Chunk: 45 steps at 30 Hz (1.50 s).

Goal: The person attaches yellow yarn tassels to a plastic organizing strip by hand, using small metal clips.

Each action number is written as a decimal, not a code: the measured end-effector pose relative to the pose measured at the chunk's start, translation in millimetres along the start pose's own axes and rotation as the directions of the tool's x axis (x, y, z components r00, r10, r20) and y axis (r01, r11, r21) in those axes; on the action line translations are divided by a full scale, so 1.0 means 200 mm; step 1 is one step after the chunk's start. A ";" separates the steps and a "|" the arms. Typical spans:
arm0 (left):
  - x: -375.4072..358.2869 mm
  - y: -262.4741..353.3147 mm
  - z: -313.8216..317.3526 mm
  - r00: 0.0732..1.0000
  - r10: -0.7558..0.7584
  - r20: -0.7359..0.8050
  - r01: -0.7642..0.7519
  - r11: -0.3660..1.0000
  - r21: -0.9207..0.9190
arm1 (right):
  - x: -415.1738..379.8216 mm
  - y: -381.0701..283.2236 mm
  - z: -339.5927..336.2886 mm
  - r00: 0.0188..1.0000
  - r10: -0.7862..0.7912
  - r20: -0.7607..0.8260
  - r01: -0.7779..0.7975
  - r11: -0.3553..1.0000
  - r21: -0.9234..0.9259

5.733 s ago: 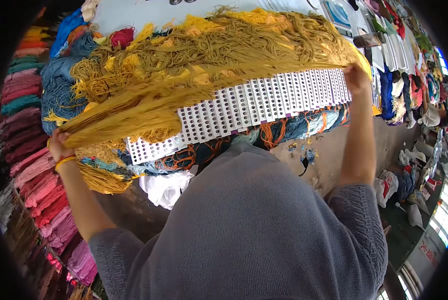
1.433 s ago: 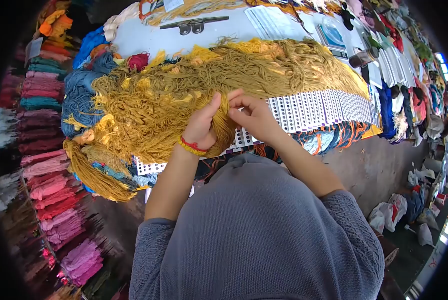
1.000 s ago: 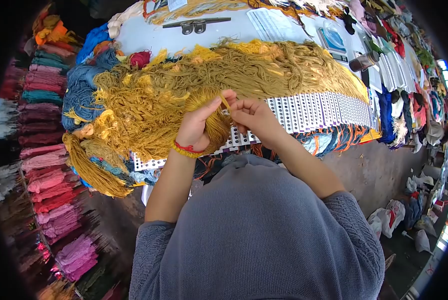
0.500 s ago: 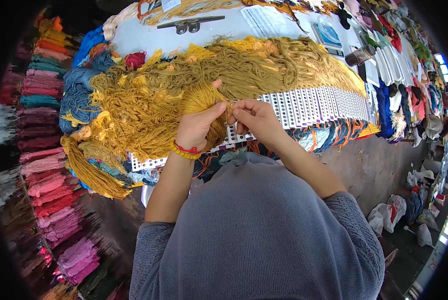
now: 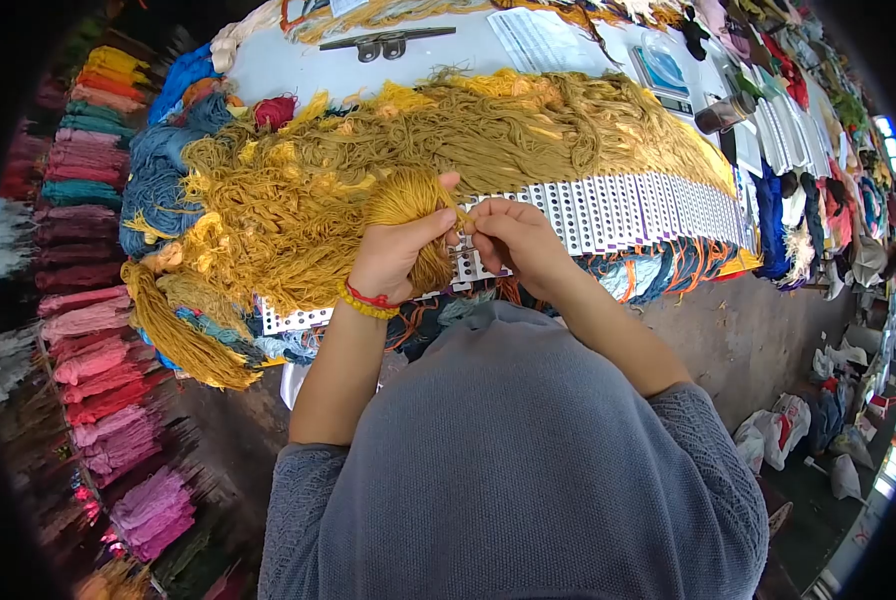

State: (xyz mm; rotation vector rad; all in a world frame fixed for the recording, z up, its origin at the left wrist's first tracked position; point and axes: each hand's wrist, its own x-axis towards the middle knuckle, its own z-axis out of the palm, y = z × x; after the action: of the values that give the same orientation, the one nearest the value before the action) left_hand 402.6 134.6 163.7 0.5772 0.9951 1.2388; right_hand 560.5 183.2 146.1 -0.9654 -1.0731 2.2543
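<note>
My left hand is wrapped round a thick bundle of golden-yellow yarn, its thumb pressed against the right side and a fingertip showing beyond. Close beside that thumb, my right hand pinches at the bundle's edge, on what look like a few yarn strands; the fingertips partly hide them. Under both hands lie loose mustard and olive yarn skeins heaped on the table. A row of white cards with dark holes runs along the near edge, passing just behind the right hand.
A golden skein hangs over the table's left corner, near blue yarn. Farther back are a black bar-shaped clip, papers, a scale and a dark jar. Coloured skeins hang at left; bags lie on the floor.
Both hands stay at nearly the same place, with the bundle still in the left. The right hand's fingers have shifted slightly at the strands. The view has moved a little.
</note>
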 end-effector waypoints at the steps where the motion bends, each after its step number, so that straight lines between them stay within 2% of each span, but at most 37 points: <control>1: 0.00 0.00 -0.01 0.999 -0.043 0.009 0.044 0.999 -0.015 | 0.00 0.00 0.00 1.000 0.001 0.001 -0.001 1.000 -0.001; 3: 0.00 -0.01 -0.02 0.996 -0.088 0.019 0.088 0.996 -0.029 | -0.01 0.00 -0.01 0.996 0.063 0.065 -0.070 0.991 0.117; 5: 0.00 -0.01 -0.03 0.988 -0.150 0.049 0.153 0.987 -0.059 | 0.00 0.02 -0.02 0.996 0.061 0.067 -0.070 0.988 0.141; 6: 0.00 -0.01 -0.03 0.987 -0.151 0.049 0.154 0.986 -0.059 | 0.01 0.03 -0.02 0.996 0.059 0.069 -0.069 0.984 0.164; 7: 0.00 -0.03 -0.02 0.996 -0.084 0.030 0.085 0.996 -0.021 | 0.01 0.03 -0.02 0.996 0.059 0.069 -0.069 0.984 0.165; 8: 0.00 -0.04 -0.01 1.000 -0.017 0.014 0.017 1.000 0.018 | 0.00 0.02 -0.01 0.998 0.020 0.055 -0.021 0.999 0.030; 9: 0.01 -0.05 0.00 1.000 -0.018 0.015 0.018 1.000 0.017 | 0.00 0.02 0.00 0.999 -0.020 0.047 0.025 0.994 -0.106; 10: 0.01 -0.07 0.00 0.999 0.050 0.006 -0.050 0.998 0.049 | -0.01 0.02 0.01 0.999 -0.019 0.046 0.024 0.994 -0.105; 11: 0.02 -0.08 0.00 0.993 0.117 0.001 -0.117 0.990 0.081 | -0.02 0.01 0.03 0.999 -0.032 0.011 0.033 0.982 -0.187; 12: 0.02 -0.09 -0.01 0.993 0.115 0.002 -0.115 0.990 0.080 | -0.02 0.00 0.04 0.999 -0.047 -0.024 0.039 0.962 -0.269; 16: 0.02 -0.08 -0.03 0.997 0.071 0.013 -0.072 0.994 0.084 | -0.03 -0.01 0.03 0.998 -0.060 -0.037 0.045 0.946 -0.322; 17: 0.02 -0.07 -0.03 0.999 0.037 0.005 -0.037 0.997 0.072 | -0.02 -0.01 0.01 1.000 0.020 0.007 -0.020 0.999 -0.051; 18: 0.02 -0.07 -0.04 0.999 0.038 0.006 -0.038 0.997 0.072 | -0.02 -0.02 -0.01 0.994 0.085 0.073 -0.099 0.970 0.220; 19: 0.01 -0.06 -0.05 0.997 -0.056 0.052 0.054 0.998 0.038 | -0.01 -0.01 -0.03 0.994 0.085 0.074 -0.100 0.970 0.220; 20: 0.01 -0.05 -0.06 0.984 -0.147 0.100 0.146 0.989 0.008 | -0.01 -0.01 -0.04 0.975 -0.022 0.221 -0.097 0.853 0.512; 21: 0.01 -0.05 -0.07 0.985 -0.145 0.098 0.145 0.989 0.007 | 0.00 -0.01 -0.04 0.932 -0.169 0.322 -0.141 0.649 0.747; 23: 0.01 -0.05 -0.07 0.979 -0.134 0.152 0.150 0.984 -0.096 | -0.01 -0.02 -0.04 0.950 -0.151 0.272 -0.116 0.637 0.762; 25: 0.01 -0.05 -0.05 0.985 -0.130 0.110 0.144 0.981 -0.127 | 0.01 0.00 -0.06 0.979 -0.090 0.183 -0.038 0.802 0.595; 27: 0.00 -0.04 -0.03 0.990 -0.127 0.065 0.136 0.978 -0.160 | 0.00 -0.02 0.00 0.997 -0.068 0.027 0.062 0.978 0.198; 28: -0.01 -0.03 -0.02 0.988 -0.147 0.043 0.152 0.977 -0.148 | -0.02 -0.03 0.04 0.997 -0.063 -0.047 0.070 0.984 0.162; 29: -0.01 -0.03 -0.01 0.986 -0.167 0.021 0.168 0.976 -0.137 | -0.01 -0.01 0.05 0.997 -0.061 -0.048 0.068 0.984 0.162; 31: -0.02 -0.04 -0.01 0.985 -0.169 0.017 0.170 0.975 -0.141 | 0.01 0.03 0.06 0.989 -0.118 -0.087 0.113 0.992 -0.059; 36: 0.00 -0.07 -0.04 0.991 -0.133 0.032 0.136 0.983 -0.120 | 0.02 0.03 0.10 0.987 -0.139 -0.076 0.126 0.980 -0.157; 38: 0.00 -0.08 -0.04 0.998 -0.043 -0.056 0.040 0.998 -0.047 | 0.02 0.04 0.08 0.991 -0.121 -0.064 0.111 0.984 -0.140; 42: 0.01 -0.09 -0.05 0.987 -0.124 -0.102 0.106 0.980 -0.166 | 0.02 0.05 0.07 0.994 -0.052 -0.093 0.043 0.994 -0.102; 44: 0.01 -0.08 -0.04 0.987 -0.095 -0.130 0.071 0.982 -0.174 | 0.02 0.06 0.08 0.980 -0.167 -0.111 0.149 0.977 -0.152; 45: 0.01 -0.09 -0.03 0.987 -0.096 -0.129 0.073 0.982 -0.173 | 0.03 0.06 0.07 0.980 -0.167 -0.112 0.149 0.977 -0.151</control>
State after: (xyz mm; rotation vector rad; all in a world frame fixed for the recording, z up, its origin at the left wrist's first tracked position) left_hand 405.4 130.3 145.9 0.3187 1.0075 1.2844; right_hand 544.8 172.3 139.9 -1.0247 -1.2228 1.9851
